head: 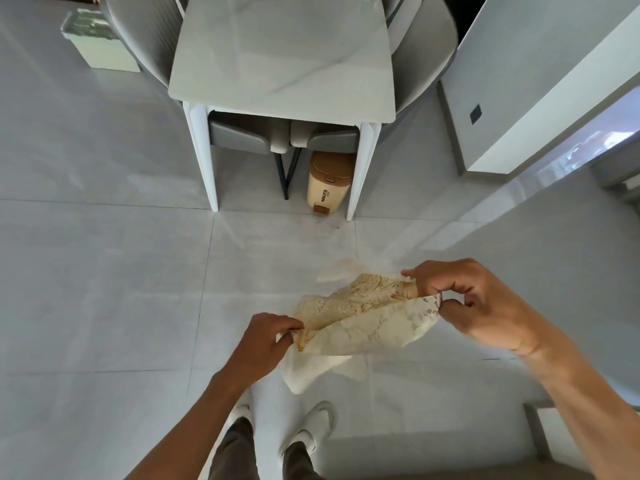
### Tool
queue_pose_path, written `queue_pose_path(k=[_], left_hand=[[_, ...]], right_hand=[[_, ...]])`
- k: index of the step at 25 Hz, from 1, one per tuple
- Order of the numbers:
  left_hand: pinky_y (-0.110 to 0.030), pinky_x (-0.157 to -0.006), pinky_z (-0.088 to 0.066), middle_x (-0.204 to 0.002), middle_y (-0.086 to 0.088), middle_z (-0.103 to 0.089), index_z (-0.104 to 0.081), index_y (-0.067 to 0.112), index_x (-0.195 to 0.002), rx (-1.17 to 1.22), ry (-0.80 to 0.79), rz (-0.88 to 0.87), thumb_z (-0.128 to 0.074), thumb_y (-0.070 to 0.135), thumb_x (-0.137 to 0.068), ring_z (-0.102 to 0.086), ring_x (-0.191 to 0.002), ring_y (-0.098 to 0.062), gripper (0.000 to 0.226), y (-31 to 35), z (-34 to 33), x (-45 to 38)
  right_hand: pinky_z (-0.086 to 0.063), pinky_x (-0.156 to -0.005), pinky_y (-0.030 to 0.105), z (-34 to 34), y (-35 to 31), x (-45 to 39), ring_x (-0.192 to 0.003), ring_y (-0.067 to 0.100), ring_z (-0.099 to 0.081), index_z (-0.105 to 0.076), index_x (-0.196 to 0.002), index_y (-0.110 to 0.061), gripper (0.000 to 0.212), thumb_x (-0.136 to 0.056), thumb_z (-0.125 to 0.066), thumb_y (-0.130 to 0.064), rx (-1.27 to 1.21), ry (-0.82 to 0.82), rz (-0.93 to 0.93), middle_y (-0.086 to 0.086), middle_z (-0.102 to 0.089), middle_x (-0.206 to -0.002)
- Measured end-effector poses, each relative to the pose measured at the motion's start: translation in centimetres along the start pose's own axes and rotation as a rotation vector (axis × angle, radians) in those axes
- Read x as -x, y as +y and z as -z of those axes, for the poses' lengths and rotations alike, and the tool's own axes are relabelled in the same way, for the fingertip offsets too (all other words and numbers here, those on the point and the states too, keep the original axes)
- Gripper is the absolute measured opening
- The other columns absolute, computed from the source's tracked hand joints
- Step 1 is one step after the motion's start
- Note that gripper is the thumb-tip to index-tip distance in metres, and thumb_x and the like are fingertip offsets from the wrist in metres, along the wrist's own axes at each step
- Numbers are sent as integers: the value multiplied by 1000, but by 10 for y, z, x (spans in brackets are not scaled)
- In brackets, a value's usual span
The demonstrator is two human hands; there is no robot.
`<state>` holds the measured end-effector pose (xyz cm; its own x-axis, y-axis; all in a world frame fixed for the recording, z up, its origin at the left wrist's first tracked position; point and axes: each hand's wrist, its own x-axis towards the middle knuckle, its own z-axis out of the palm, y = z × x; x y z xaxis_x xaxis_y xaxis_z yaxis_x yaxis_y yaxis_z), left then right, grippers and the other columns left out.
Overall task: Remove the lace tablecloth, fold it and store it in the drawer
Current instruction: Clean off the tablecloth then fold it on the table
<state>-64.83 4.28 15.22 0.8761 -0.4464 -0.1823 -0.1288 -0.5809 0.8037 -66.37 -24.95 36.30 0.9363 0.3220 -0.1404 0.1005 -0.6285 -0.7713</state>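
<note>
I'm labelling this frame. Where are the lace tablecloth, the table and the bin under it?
lace tablecloth (367, 320), head view, folded middle between the hands.
table (284, 53), head view, bare marble top.
bin (329, 183), head view, cream body.

A cream bin (329, 183) stands under the marble table (284, 57).

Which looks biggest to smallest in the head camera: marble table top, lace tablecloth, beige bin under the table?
1. Marble table top
2. Lace tablecloth, though nearness to the camera inflates it
3. Beige bin
</note>
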Motion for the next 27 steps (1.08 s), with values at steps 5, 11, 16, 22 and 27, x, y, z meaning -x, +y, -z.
queue_pose_path(k=[5, 11, 16, 22, 27], left_hand=[[-11, -96, -36, -126, 5, -57, -76, 23, -104, -71, -21, -412, -64, 12, -91, -47, -115, -5, 21, 70, 26, -50], [-22, -101, -45, -135, 1, -62, -76, 17, -109, -62, -171, -445, -62, 5, -92, -58, -123, -17, 25, 98, 20, -82], [-21, -82, -54, -104, 0, -75, -77, 12, -104, -66, -51, -372, -59, -4, -89, -70, -93, -15, 29, 105, 24, -85], [-31, -74, -55, -90, -2, -73, -76, 8, -94, -76, 48, -315, -58, 4, -93, -67, -81, -14, 19, 108, 49, -86], [-26, -71, -58, -91, 3, -71, -76, 16, -103, -65, 17, -247, -63, 24, -93, -67, -82, -12, 18, 101, 70, -82]], right_hand=[[-44, -109, 45, 11, -8, -13, -66, 36, -57, -49, -59, -3, 34, -65, -34, 26, -109, -27, 11, 11, -50, -60], [-50, -99, 48, 32, -11, 3, -70, 8, -61, -50, -57, -30, 52, -60, -33, 19, -21, -109, 9, -13, -54, -64], [-49, -80, 45, 42, 7, 24, -83, 21, -59, -65, -84, -23, 38, -61, -47, 2, 586, 9, -56, -2, -66, -76], [-20, -116, 53, 0, 11, 24, -110, 11, -62, -72, -100, -32, 25, -76, -65, -39, 753, -23, -85, -14, -71, -96], [-18, -115, 60, 30, 22, 18, -128, 21, -51, -75, -101, -35, 30, -72, -75, -26, 881, -112, -97, -18, -67, -117]])
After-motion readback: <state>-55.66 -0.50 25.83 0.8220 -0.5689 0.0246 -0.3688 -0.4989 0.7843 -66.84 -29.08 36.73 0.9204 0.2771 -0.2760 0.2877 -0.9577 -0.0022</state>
